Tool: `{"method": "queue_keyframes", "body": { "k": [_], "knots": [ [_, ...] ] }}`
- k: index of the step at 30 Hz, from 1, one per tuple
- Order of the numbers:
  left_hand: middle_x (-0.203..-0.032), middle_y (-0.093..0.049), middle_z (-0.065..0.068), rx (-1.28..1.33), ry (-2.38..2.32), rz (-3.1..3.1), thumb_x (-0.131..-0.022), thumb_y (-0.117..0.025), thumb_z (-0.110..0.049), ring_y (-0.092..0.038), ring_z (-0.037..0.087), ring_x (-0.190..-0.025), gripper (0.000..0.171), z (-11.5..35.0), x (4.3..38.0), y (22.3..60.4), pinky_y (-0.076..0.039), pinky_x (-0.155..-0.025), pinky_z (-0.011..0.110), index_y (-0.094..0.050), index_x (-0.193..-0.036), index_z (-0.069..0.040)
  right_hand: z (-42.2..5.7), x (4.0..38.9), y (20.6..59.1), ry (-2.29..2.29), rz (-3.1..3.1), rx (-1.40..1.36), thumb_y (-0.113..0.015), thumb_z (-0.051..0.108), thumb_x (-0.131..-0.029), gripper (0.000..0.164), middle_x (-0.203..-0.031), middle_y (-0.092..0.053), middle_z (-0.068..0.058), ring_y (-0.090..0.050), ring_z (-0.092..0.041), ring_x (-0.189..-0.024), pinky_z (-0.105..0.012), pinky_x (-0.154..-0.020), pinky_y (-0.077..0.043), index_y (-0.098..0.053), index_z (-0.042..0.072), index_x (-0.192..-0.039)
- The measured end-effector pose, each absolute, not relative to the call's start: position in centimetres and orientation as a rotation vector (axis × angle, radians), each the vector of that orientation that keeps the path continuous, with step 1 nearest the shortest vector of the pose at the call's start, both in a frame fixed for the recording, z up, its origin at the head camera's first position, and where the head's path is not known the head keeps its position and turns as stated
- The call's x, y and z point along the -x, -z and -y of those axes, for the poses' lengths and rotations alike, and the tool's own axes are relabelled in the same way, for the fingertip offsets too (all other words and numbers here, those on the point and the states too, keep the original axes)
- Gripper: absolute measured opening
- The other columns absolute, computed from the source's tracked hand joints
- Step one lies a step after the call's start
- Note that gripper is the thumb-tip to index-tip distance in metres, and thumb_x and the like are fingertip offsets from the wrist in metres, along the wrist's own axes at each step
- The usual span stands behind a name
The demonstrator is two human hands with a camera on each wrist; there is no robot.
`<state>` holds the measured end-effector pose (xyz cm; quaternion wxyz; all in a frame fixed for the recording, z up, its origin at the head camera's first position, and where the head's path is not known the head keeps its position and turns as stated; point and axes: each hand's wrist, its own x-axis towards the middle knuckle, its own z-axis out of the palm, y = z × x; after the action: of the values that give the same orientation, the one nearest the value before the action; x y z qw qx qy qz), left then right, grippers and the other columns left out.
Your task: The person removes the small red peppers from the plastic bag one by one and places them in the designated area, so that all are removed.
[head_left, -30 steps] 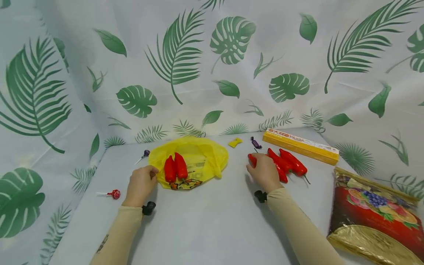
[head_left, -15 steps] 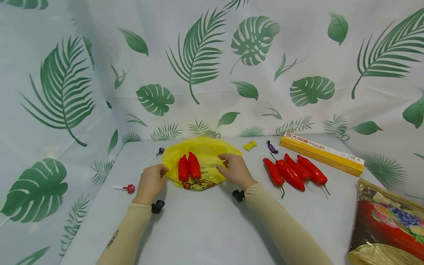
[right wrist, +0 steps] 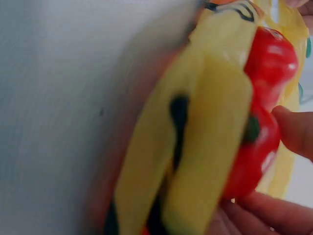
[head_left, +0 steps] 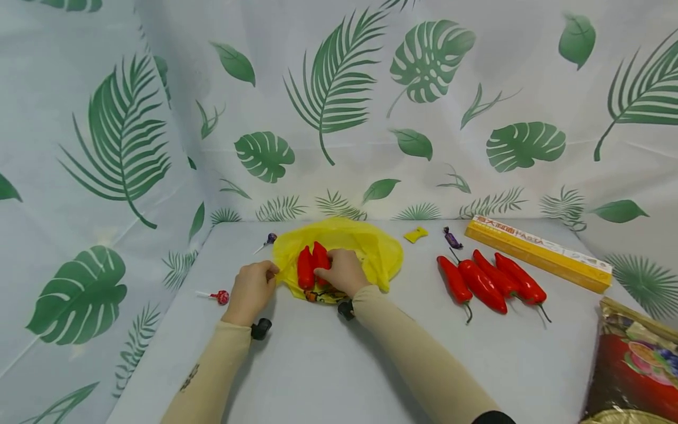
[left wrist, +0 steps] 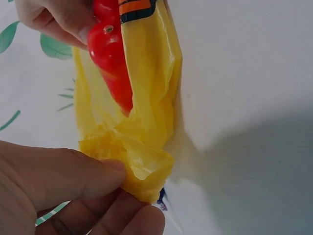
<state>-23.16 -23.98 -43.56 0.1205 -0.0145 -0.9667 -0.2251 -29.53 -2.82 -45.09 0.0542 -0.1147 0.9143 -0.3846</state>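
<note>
A yellow plastic bag (head_left: 384, 253) lies flat on the table. Two red chili peppers rest on it side by side: one on the left (head_left: 305, 269) and one on the right (head_left: 319, 254). My left hand (head_left: 250, 292) pinches the bag's left edge; in the left wrist view its thumb (left wrist: 73, 176) presses crumpled yellow film (left wrist: 142, 169) against the fingers. My right hand (head_left: 345, 274) holds the right pepper, thumb on one side and fingers on the other, as the right wrist view shows on that pepper (right wrist: 257, 152). Part of that pepper is hidden by the hand.
Several loose red chili peppers (head_left: 482, 285) lie to the right. Behind them are a yellow pasta box (head_left: 537, 253), a purple candy (head_left: 452, 238) and a yellow candy (head_left: 415, 234). Lollipops, red (head_left: 221, 297) and purple (head_left: 271, 238), lie left. A fruit-printed package (head_left: 630, 365) sits front right.
My right hand has left the loose chili peppers, moved left over the bag and taken hold of the right pepper there. The left hand keeps its pinch on the bag. The head view has turned right.
</note>
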Motion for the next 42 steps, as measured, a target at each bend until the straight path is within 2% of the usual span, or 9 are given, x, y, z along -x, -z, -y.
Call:
{"method": "queue_keyframes", "body": {
  "k": [3, 8, 16, 21, 27, 36, 42],
  "knots": [
    [-0.097, -0.077, 0.014, 0.052, 0.653, 2.821, -0.092, -0.072, -0.003, -0.069, 0.027, -0.085, 0.013, 24.0, 23.2, 43.5, -0.062, -0.084, 0.043, -0.077, -0.104, -0.003, 3.3, 29.6, 44.9, 1.138, -2.793, 0.290, -0.084, 0.029, -0.088, 0.042, -0.096, -0.072, -0.006, -0.062, -0.021, -0.085, -0.032, -0.081, -0.060, -0.071, 0.002, -0.117],
    [-0.097, -0.077, 0.013, 0.045, 0.670, 2.829, -0.092, -0.072, -0.003, -0.068, 0.026, -0.084, 0.013, 24.0, 23.3, 43.6, -0.062, -0.084, 0.043, -0.077, -0.104, -0.003, 3.9, 29.8, 44.9, 1.113, -2.796, 0.230, -0.086, 0.024, -0.086, 0.044, -0.099, -0.074, -0.007, -0.063, -0.023, -0.086, -0.035, -0.085, -0.061, -0.072, 0.000, -0.121],
    [-0.101, -0.077, 0.014, 0.038, 0.694, 2.853, -0.094, -0.070, -0.004, -0.070, 0.028, -0.089, 0.014, 23.8, 23.6, 43.7, -0.062, -0.088, 0.045, -0.076, -0.106, -0.003, 2.8, 29.0, 44.5, 1.155, -2.808, 0.265, -0.084, 0.021, -0.087, 0.051, -0.114, -0.076, -0.011, -0.065, -0.024, -0.096, -0.038, -0.091, -0.061, -0.069, 0.000, -0.131],
    [-0.101, -0.077, 0.015, 0.054, 0.693, 2.845, -0.094, -0.069, -0.003, -0.069, 0.029, -0.089, 0.014, 23.6, 23.6, 43.6, -0.061, -0.088, 0.047, -0.076, -0.106, -0.002, 0.7, 27.9, 43.3, 1.206, -2.845, 0.308, -0.083, 0.023, -0.089, 0.055, -0.124, -0.074, -0.013, -0.067, -0.027, -0.106, -0.041, -0.094, -0.062, -0.066, 0.002, -0.136],
    [-0.099, -0.076, 0.015, 0.057, 0.708, 2.854, -0.093, -0.069, -0.003, -0.068, 0.029, -0.088, 0.015, 23.6, 23.3, 43.7, -0.061, -0.088, 0.047, -0.076, -0.106, -0.001, -2.3, 26.9, 43.2, 1.241, -2.891, 0.297, -0.082, 0.022, -0.089, 0.055, -0.126, -0.073, -0.013, -0.069, -0.027, -0.105, -0.039, -0.088, -0.064, -0.066, 0.002, -0.137],
    [-0.100, -0.077, 0.015, 0.111, 0.708, 2.855, -0.093, -0.067, -0.003, -0.069, 0.028, -0.087, 0.018, 23.2, 23.2, 43.7, -0.061, -0.084, 0.047, -0.075, -0.109, -0.001, -8.5, 26.4, 43.1, 1.246, -2.930, 0.024, -0.079, 0.025, -0.092, 0.062, -0.136, -0.068, -0.015, -0.064, -0.030, -0.113, -0.042, -0.094, -0.063, -0.058, 0.008, -0.147],
    [-0.100, -0.077, 0.016, 0.111, 0.696, 2.866, -0.093, -0.067, -0.003, -0.070, 0.029, -0.087, 0.018, 22.7, 23.2, 43.5, -0.062, -0.085, 0.048, -0.075, -0.109, 0.000, -12.6, 26.1, 43.1, 1.174, -2.948, -0.072, -0.078, 0.028, -0.091, 0.063, -0.133, -0.069, -0.016, -0.063, -0.031, -0.111, -0.044, -0.095, -0.061, -0.057, 0.008, -0.148]
  ]
}}
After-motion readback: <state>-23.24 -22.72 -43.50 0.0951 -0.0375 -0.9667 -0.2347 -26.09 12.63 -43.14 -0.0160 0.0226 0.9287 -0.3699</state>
